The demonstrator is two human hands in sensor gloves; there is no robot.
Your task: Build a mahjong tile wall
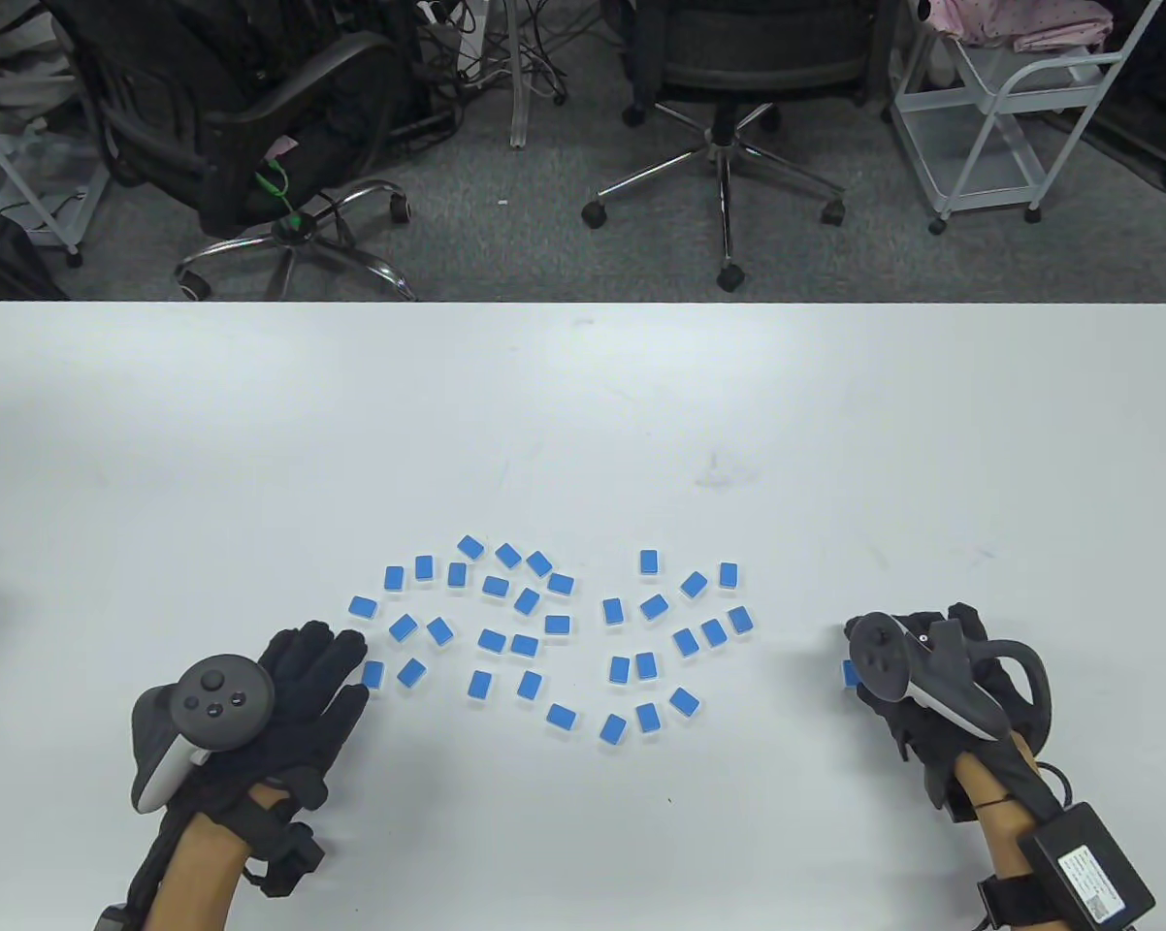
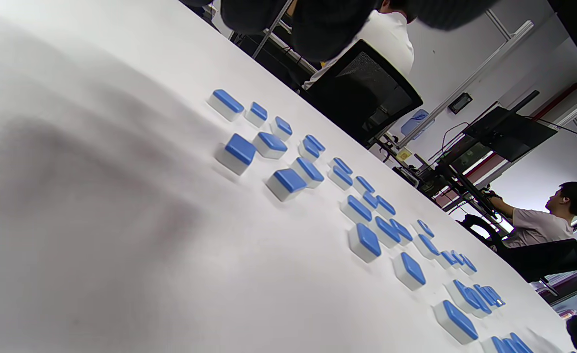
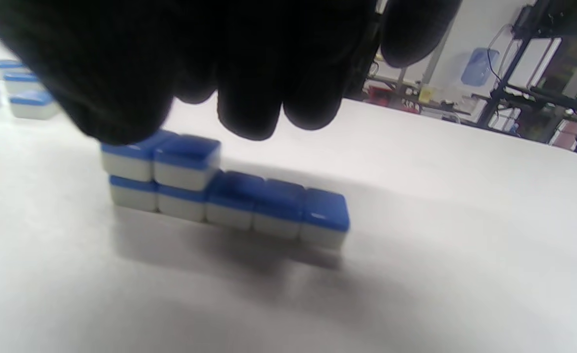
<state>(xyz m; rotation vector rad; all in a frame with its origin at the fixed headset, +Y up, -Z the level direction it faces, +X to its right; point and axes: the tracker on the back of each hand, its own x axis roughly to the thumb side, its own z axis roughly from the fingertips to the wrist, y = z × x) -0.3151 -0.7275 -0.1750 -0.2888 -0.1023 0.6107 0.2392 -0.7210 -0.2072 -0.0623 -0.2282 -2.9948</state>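
Several loose blue-backed mahjong tiles (image 1: 525, 645) lie scattered flat on the white table (image 1: 583, 407) between my hands; they also show in the left wrist view (image 2: 288, 181). My left hand (image 1: 340, 659) rests flat with fingers stretched out, empty, its fingertips right beside one loose tile (image 1: 372, 674). My right hand (image 1: 864, 693) hovers over a short tile wall (image 3: 229, 196), a bottom row of several tiles with two tiles (image 3: 188, 157) stacked on its left end. Its fingertips (image 3: 249, 117) hang just above the top tiles and grip nothing. In the table view only one blue edge of the wall (image 1: 850, 673) shows.
The table's far edge (image 1: 583, 304) runs across the view, with office chairs (image 1: 728, 58) and a white cart (image 1: 990, 116) on the floor beyond. A few loose tiles (image 3: 18, 98) lie left of the wall. A black pack (image 1: 1087, 863) is strapped to my right forearm.
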